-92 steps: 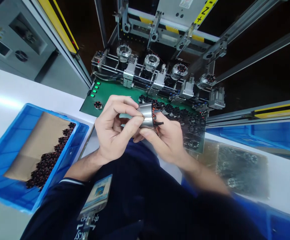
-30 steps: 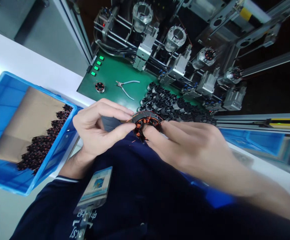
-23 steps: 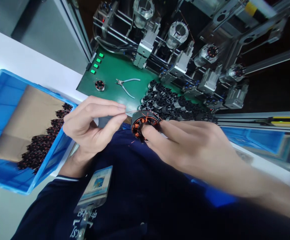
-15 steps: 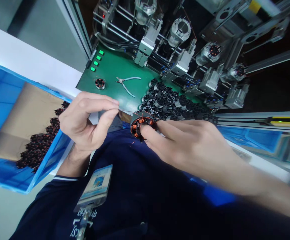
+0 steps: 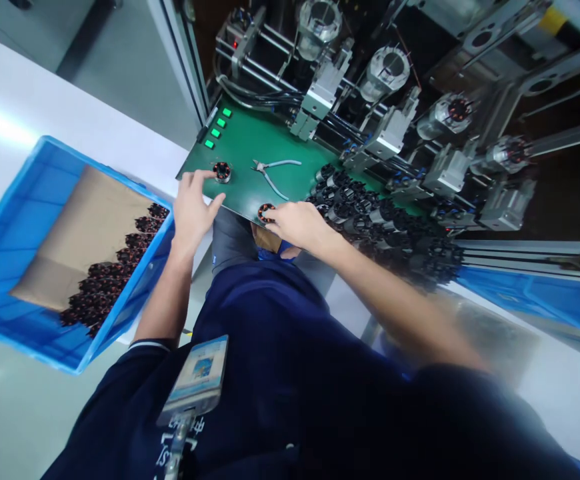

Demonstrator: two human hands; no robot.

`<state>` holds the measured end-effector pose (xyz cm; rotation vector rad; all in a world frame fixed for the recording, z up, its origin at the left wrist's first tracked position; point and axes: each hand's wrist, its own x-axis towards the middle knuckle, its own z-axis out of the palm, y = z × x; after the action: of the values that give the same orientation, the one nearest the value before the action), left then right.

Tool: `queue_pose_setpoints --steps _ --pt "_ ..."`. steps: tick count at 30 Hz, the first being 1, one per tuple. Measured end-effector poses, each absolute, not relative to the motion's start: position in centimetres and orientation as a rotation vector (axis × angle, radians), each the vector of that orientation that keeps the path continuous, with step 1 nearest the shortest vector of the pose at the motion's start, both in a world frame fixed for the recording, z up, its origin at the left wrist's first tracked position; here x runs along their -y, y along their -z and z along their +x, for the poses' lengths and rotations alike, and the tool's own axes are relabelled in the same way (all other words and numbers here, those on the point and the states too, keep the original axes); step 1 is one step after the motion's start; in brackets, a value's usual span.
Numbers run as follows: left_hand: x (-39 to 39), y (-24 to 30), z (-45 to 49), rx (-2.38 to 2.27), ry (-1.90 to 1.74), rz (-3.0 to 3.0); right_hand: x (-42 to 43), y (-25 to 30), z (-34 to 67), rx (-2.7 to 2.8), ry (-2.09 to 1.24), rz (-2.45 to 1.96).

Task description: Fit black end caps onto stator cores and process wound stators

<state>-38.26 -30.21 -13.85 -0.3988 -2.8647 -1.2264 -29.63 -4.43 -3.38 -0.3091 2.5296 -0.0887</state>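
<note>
My right hand [image 5: 297, 225] grips a wound motor stator [image 5: 266, 213], a dark ring with copper coils, at the front edge of the green worktop [image 5: 245, 137]. Its fingertips sit in and around the ring. Beside a second wound stator [image 5: 223, 171] on the worktop, my left hand [image 5: 194, 203] has its thumb and fingers apart. The index fingertip is close to that stator's left side; whether it touches, I cannot tell. Between and behind the two stators lie open side cutters [image 5: 276, 175] with pale blue handles.
Several unwound stators [image 5: 355, 200] crowd the right of the worktop. Behind stands a winding machine with metal holders [image 5: 387, 70] and clamps. A blue crate [image 5: 45, 150] at left holds cardboard [image 5: 65, 233] and wound stators [image 5: 107, 287]. Green-lit buttons [image 5: 221, 123] line the worktop's far left.
My left hand has let go of the thin wire it pinched and moved forward to the stator on the worktop. My right hand has carried its stator forward to the worktop's edge.
</note>
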Motion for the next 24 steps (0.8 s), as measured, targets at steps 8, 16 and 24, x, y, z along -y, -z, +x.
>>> queue_pose_setpoints --steps 8,16,24 --pt "27.5 13.4 -41.3 3.306 0.463 -0.477 8.6 10.1 -35.0 -2.64 0.257 -0.138" --pt "29.3 12.7 -41.9 3.323 0.317 -0.34 10.4 12.1 -35.7 -2.649 0.496 -0.164" --pt "33.2 11.5 -43.8 3.319 0.19 -0.253 14.3 12.8 -37.6 -2.615 0.715 -0.224"
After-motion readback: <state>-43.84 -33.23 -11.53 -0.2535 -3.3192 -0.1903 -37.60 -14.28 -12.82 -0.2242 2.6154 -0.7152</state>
